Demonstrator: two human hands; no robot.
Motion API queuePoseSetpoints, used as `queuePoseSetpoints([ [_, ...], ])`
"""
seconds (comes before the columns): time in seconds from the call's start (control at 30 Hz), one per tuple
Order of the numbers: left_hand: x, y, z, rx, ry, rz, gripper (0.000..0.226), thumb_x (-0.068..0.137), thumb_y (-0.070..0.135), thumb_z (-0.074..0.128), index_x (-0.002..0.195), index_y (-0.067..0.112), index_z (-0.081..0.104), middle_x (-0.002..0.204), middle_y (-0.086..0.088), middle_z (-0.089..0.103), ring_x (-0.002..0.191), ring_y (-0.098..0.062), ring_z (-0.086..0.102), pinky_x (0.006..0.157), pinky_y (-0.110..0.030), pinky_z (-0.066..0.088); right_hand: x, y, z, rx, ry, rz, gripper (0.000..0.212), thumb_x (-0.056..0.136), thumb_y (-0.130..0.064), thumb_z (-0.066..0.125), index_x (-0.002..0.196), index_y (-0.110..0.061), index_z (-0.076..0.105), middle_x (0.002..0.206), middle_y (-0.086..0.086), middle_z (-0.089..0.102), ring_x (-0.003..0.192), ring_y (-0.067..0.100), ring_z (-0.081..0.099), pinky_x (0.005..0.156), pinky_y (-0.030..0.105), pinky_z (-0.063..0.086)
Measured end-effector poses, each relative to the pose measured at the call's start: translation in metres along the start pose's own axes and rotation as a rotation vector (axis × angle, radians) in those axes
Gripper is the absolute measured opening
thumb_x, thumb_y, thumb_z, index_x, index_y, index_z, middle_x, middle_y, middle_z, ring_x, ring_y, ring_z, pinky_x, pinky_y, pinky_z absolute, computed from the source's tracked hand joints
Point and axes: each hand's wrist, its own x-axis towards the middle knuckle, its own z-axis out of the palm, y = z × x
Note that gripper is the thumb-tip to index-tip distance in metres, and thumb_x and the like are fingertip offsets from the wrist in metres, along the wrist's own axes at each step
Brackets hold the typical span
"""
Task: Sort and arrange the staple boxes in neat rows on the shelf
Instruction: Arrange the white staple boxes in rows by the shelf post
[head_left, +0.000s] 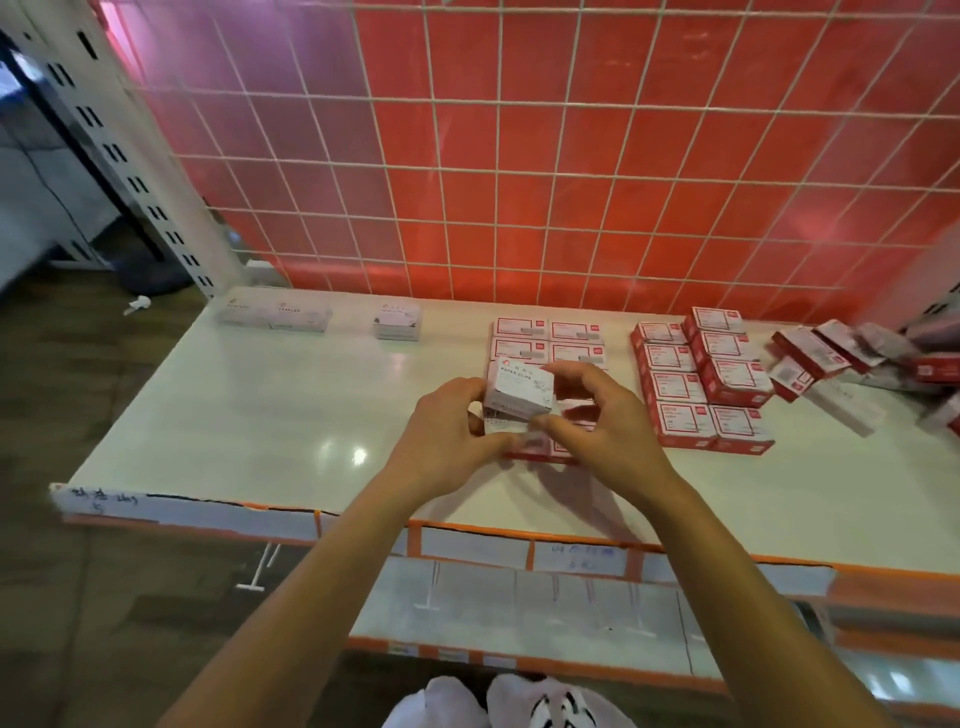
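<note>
A small white box marked PAPER CLIPS is held above the white shelf, over a block of red-and-white staple boxes. My left hand grips its left side, my right hand pinches its right side and lower edge. More box edges show under the hands. A second block of red staple boxes lies in two rows to the right. A loose heap of red boxes sits at the far right. White boxes and another white box stand at the back left.
A red wall behind a white wire grid closes the shelf's back. A slotted white upright stands at the left. The shelf's front edge carries orange and white label strips, with a lower shelf beneath it.
</note>
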Motion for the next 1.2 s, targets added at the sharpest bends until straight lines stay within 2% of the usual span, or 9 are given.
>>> queuePoseSetpoints([
  [0.2, 0.000, -0.006, -0.006, 0.071, 0.066, -0.001, 0.054, 0.079, 0.034, 0.075, 0.127, 0.022, 0.055, 0.122, 0.005, 0.058, 0.068, -0.001, 0.055, 0.058, -0.007, 0.044, 0.017, -0.001, 0.004, -0.035, -0.095, -0.040, 0.053, 0.078, -0.015, 0.075, 0.126, -0.022, 0.054, 0.115, -0.010, 0.058, 0.100, 0.000, 0.055, 0.079, 0.011, 0.047],
  [0.5, -0.005, -0.032, -0.031, 0.147, 0.135, -0.036, 0.050, 0.078, 0.033, 0.076, 0.122, 0.020, 0.059, 0.112, 0.008, 0.056, 0.070, -0.001, 0.052, 0.061, -0.005, 0.042, 0.037, -0.017, 0.035, -0.123, -0.170, -0.036, 0.046, 0.079, -0.018, 0.074, 0.122, -0.019, 0.058, 0.111, -0.007, 0.061, 0.093, 0.006, 0.056, 0.073, 0.015, 0.048],
  [0.6, -0.002, -0.050, -0.049, 0.223, 0.146, -0.073, 0.047, 0.078, 0.033, 0.076, 0.120, 0.020, 0.059, 0.116, 0.004, 0.058, 0.082, -0.007, 0.055, 0.071, -0.012, 0.044, 0.047, -0.023, 0.051, -0.175, -0.119, -0.006, 0.048, 0.079, -0.019, 0.074, 0.124, -0.017, 0.058, 0.108, -0.004, 0.063, 0.086, 0.006, 0.057, 0.072, 0.014, 0.049],
  [0.7, 0.002, -0.069, -0.068, 0.256, 0.134, -0.113, 0.048, 0.078, 0.034, 0.076, 0.121, 0.020, 0.059, 0.121, 0.001, 0.059, 0.098, -0.015, 0.060, 0.088, -0.031, 0.050, 0.061, -0.030, 0.065, -0.251, -0.052, 0.021, 0.043, 0.081, -0.018, 0.073, 0.122, -0.015, 0.060, 0.107, -0.003, 0.063, 0.081, 0.006, 0.057, 0.071, 0.013, 0.048],
  [0.8, 0.007, -0.081, -0.084, 0.254, 0.121, -0.117, 0.047, 0.077, 0.034, 0.077, 0.119, 0.019, 0.060, 0.120, 0.000, 0.061, 0.100, -0.017, 0.062, 0.089, -0.037, 0.051, 0.080, -0.035, 0.077, -0.371, -0.003, 0.020, 0.038, 0.080, -0.017, 0.072, 0.117, -0.014, 0.063, 0.109, 0.004, 0.064, 0.083, 0.013, 0.060, 0.075, 0.023, 0.049],
  [0.93, 0.014, -0.090, -0.098, 0.252, 0.105, -0.101, 0.049, 0.076, 0.036, 0.077, 0.119, 0.019, 0.060, 0.120, 0.002, 0.059, 0.098, -0.017, 0.062, 0.091, -0.036, 0.049, 0.108, -0.034, 0.089, -0.501, 0.029, 0.091, 0.028, 0.080, -0.011, 0.068, 0.107, -0.007, 0.064, 0.106, 0.011, 0.064, 0.088, 0.025, 0.061, 0.077, 0.032, 0.048],
  [1.0, 0.018, -0.094, -0.102, 0.255, 0.096, -0.094, 0.048, 0.077, 0.035, 0.076, 0.120, 0.019, 0.060, 0.120, 0.002, 0.058, 0.099, -0.017, 0.061, 0.093, -0.035, 0.047, 0.119, -0.034, 0.094, -0.556, 0.038, 0.118, 0.017, 0.079, -0.010, 0.065, 0.095, -0.006, 0.064, 0.102, 0.012, 0.065, 0.088, 0.026, 0.060, 0.072, 0.031, 0.046],
  [1.07, 0.022, -0.097, -0.105, 0.260, 0.089, -0.088, 0.047, 0.078, 0.033, 0.076, 0.120, 0.019, 0.060, 0.120, 0.002, 0.058, 0.099, -0.018, 0.060, 0.093, -0.035, 0.047, 0.128, -0.035, 0.097, -0.613, 0.011, 0.151, 0.007, 0.079, -0.008, 0.063, 0.085, -0.009, 0.060, 0.099, 0.012, 0.065, 0.090, 0.027, 0.057, 0.067, 0.027, 0.036],
  [1.2, 0.028, -0.101, -0.108, 0.254, 0.087, -0.076, 0.046, 0.077, 0.032, 0.076, 0.119, 0.020, 0.059, 0.119, 0.002, 0.059, 0.098, -0.016, 0.059, 0.091, -0.033, 0.048, 0.138, -0.033, 0.106, -0.650, -0.007, 0.189, 0.014, 0.073, -0.007, 0.064, 0.083, -0.010, 0.055, 0.096, 0.013, 0.061, 0.090, 0.030, 0.054, 0.067, 0.027, 0.033],
])
